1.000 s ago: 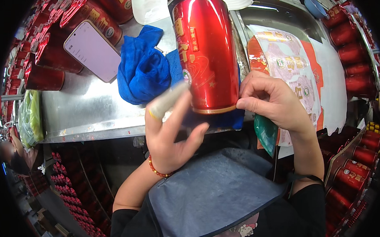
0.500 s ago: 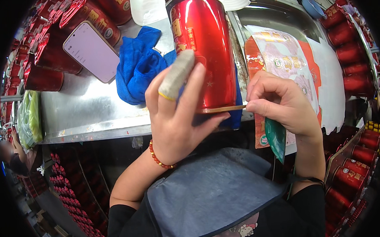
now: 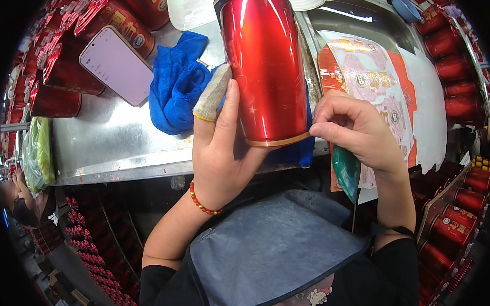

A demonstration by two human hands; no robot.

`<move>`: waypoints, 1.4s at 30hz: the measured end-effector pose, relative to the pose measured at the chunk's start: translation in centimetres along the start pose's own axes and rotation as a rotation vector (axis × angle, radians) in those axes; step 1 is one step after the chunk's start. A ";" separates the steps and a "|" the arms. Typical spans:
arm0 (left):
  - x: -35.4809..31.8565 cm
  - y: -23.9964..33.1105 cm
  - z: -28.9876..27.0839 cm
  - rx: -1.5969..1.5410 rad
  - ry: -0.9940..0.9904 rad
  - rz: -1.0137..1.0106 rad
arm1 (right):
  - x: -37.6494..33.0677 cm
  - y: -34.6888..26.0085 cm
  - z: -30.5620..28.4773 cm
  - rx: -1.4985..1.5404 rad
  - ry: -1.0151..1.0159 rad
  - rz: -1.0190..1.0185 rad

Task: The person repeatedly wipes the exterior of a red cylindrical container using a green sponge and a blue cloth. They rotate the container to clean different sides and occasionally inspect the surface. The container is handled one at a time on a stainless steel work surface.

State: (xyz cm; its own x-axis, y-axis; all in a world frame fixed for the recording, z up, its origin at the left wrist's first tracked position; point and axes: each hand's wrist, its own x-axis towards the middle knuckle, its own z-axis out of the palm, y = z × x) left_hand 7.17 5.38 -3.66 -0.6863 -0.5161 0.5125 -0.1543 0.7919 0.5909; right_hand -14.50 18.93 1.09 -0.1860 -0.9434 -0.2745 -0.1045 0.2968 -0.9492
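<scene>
A glossy red bottle (image 3: 266,66) lies with its base toward me on a metal work table. Around the base rim runs a narrow gold-brown strip (image 3: 278,142). My left hand (image 3: 222,135) grips the bottle from its left side, thumb under the base edge; one finger wears a pale cloth finger cover (image 3: 213,94). At the right end of the strip, my right hand (image 3: 347,127) pinches with thumb and forefinger. A green teardrop-shaped scraper (image 3: 345,169) hangs from below the curled fingers of that same hand. The bottle's top end is partly out of the picture.
A blue cloth (image 3: 176,90) is bunched left of the bottle, beside a phone (image 3: 117,65) propped against red bottles (image 3: 57,68). Printed decal sheets (image 3: 368,76) lie on the right. More red bottles (image 3: 455,217) fill racks at the right.
The bottle has turned, so its gold printing has rolled out of sight on the left. My left hand has shifted a little left; my right hand has moved slightly left and up.
</scene>
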 end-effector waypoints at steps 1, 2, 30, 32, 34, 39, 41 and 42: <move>-0.1 -0.1 -0.1 -0.025 -0.013 -0.009 | 0.1 0.1 0.1 0.002 -0.004 -0.006; -0.1 -0.3 -0.2 -0.050 -0.025 -0.018 | 0.2 0.2 0.2 0.011 -0.006 0.002; 0.5 0.8 -0.3 0.069 -0.016 -0.011 | 0.2 0.1 -0.7 0.034 -0.087 0.008; 0.4 0.5 -0.5 0.009 -0.024 -0.022 | 0.1 0.2 -0.7 0.037 -0.084 0.004; 0.3 0.1 -0.6 -0.022 -0.039 -0.030 | 0.1 0.2 -0.7 0.044 -0.087 -0.002; -0.2 -0.8 -0.8 -0.108 -0.083 -0.056 | 0.3 0.0 -0.3 0.046 -0.083 0.014; -0.1 -0.8 -1.0 -0.120 -0.103 -0.041 | 0.4 0.0 -0.2 0.026 -0.083 0.005; -0.1 -0.9 -1.0 -0.132 -0.108 -0.047 | 0.5 0.0 -0.1 0.012 -0.082 -0.006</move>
State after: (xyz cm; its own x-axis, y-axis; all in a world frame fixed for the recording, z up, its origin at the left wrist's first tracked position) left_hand 8.13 4.42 -3.60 -0.7537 -0.5079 0.4171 -0.0978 0.7143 0.6930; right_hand -14.70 18.51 0.97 -0.1044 -0.9542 -0.2803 -0.0938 0.2900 -0.9524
